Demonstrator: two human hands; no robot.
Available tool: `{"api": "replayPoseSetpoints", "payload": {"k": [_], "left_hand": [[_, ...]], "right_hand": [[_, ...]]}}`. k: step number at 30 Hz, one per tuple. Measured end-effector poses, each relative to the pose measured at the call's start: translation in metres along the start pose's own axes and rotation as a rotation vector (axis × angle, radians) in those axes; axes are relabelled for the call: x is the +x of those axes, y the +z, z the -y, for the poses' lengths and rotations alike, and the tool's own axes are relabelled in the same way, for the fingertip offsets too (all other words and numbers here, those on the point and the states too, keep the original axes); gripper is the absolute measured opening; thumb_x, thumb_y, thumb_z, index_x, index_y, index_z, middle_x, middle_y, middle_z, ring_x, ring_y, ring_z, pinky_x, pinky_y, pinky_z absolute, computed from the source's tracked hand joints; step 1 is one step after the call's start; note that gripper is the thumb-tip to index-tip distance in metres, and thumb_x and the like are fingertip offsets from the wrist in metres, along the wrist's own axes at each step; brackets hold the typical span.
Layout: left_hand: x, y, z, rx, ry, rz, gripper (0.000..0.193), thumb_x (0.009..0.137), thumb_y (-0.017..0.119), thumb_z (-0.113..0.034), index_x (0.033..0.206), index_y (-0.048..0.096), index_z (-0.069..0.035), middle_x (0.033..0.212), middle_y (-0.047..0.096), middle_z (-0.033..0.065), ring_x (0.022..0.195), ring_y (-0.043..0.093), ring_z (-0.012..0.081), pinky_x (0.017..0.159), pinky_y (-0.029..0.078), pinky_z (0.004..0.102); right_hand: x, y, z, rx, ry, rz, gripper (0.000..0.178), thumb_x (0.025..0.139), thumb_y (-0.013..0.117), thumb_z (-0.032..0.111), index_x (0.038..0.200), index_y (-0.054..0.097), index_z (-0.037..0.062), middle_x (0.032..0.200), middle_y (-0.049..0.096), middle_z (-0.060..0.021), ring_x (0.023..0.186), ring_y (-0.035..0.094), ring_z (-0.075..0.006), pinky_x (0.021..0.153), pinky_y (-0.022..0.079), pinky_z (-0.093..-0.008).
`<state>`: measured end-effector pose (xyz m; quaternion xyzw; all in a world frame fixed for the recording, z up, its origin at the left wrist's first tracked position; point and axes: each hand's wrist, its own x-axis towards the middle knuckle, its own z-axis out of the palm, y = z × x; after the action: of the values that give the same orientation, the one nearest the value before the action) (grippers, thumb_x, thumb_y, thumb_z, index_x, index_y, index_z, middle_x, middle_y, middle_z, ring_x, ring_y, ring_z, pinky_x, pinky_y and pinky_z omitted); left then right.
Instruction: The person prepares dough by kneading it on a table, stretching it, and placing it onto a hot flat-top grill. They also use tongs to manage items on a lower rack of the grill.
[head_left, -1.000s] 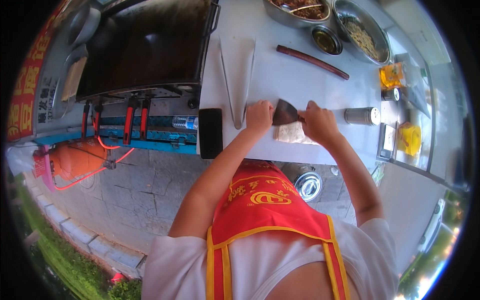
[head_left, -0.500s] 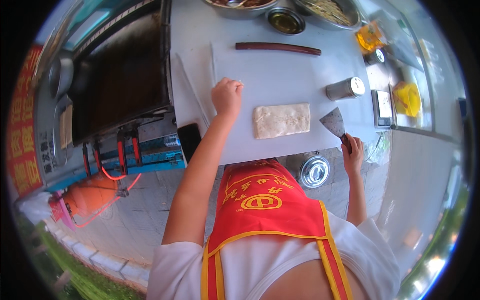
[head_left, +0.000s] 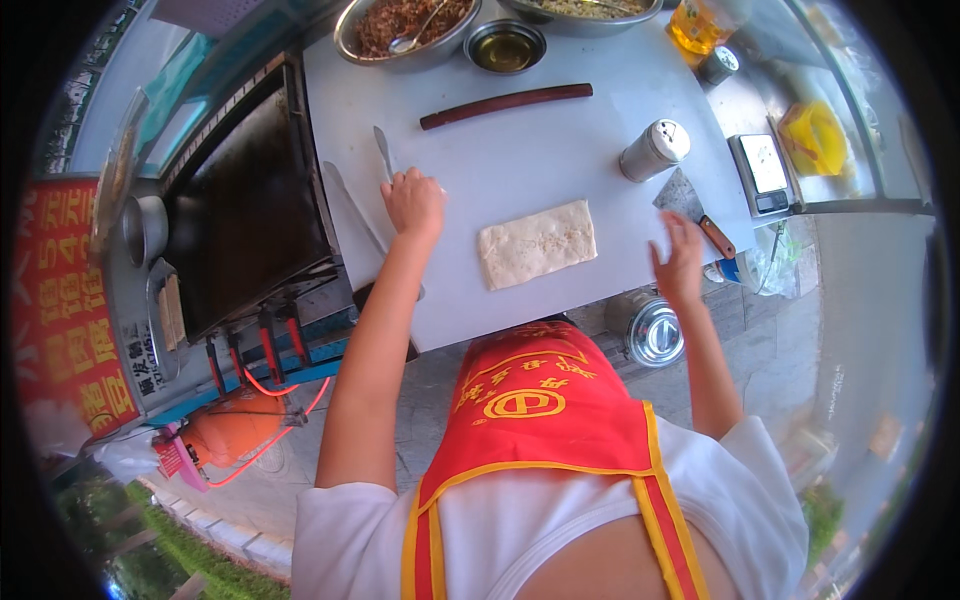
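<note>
A flat rectangular piece of folded dough [head_left: 538, 245] lies on the table between my hands. My left hand [head_left: 413, 205] is closed over the table, left of the dough, with a tiny pale bit at its fingertips that I cannot make out. A narrow metal spatula [head_left: 384, 150] reaches out from beneath it; whether the fingers touch it is hidden. My right hand [head_left: 680, 258] is open and empty, fingers apart, at the table's right edge. Just beyond it lies a scraper [head_left: 716, 236] with a triangular metal blade and wooden handle.
A dark rolling pin [head_left: 507, 105] lies beyond the dough. A metal shaker [head_left: 655, 151] stands right, near a small scale [head_left: 762, 168]. Bowls of filling [head_left: 349, 42] and oil [head_left: 505, 48] line the far side. A dark griddle [head_left: 245, 205] adjoins the left; another long blade [head_left: 352, 205] lies beside it.
My right hand has let go of the scraper, which now lies on the table. My left hand remains closed near the spatula. The whole view has turned and shifted.
</note>
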<state>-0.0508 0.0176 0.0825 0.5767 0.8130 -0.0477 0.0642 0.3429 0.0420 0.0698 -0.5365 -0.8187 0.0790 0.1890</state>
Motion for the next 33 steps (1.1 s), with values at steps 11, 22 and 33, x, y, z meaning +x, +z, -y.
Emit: {"api": "replayPoseSetpoints", "payload": {"k": [11, 22, 33], "left_hand": [[-0.064, 0.065, -0.041, -0.541, 0.212, -0.328, 0.044, 0.076, 0.052, 0.000, 0.119, 0.060, -0.003, 0.137, 0.047, 0.0144, 0.133, 0.037, 0.0339, 0.111, 0.020, 0.0534], [-0.111, 0.090, -0.097, -0.339, 0.286, -0.095, 0.062, 0.092, 0.045, -0.047, 0.144, 0.037, -0.014, 0.154, 0.021, 0.0073, 0.143, 0.013, 0.0328, 0.112, 0.005, 0.0600], [-0.091, 0.030, -0.108, -0.384, 0.317, -0.136, 0.053, 0.093, 0.046, -0.037, 0.142, 0.039, -0.016, 0.153, 0.021, 0.0108, 0.142, 0.013, 0.0355, 0.110, 0.007, 0.0620]], "right_hand": [[-0.002, 0.070, 0.133, 0.051, -0.459, 0.474, 0.088, 0.080, 0.063, 0.050, 0.144, 0.028, 0.0003, 0.152, 0.021, -0.0163, 0.143, 0.013, -0.0300, 0.116, 0.008, -0.0487], [0.011, 0.075, 0.077, -0.110, -0.541, 0.398, 0.091, 0.075, 0.054, 0.067, 0.144, 0.032, 0.0114, 0.153, 0.022, -0.0144, 0.142, 0.014, -0.0367, 0.112, 0.008, -0.0605], [0.025, 0.037, 0.077, -0.026, -0.350, 0.282, 0.089, 0.075, 0.070, 0.049, 0.143, 0.032, 0.0055, 0.149, 0.027, -0.0182, 0.139, 0.023, -0.0373, 0.109, 0.020, -0.0595]]}}
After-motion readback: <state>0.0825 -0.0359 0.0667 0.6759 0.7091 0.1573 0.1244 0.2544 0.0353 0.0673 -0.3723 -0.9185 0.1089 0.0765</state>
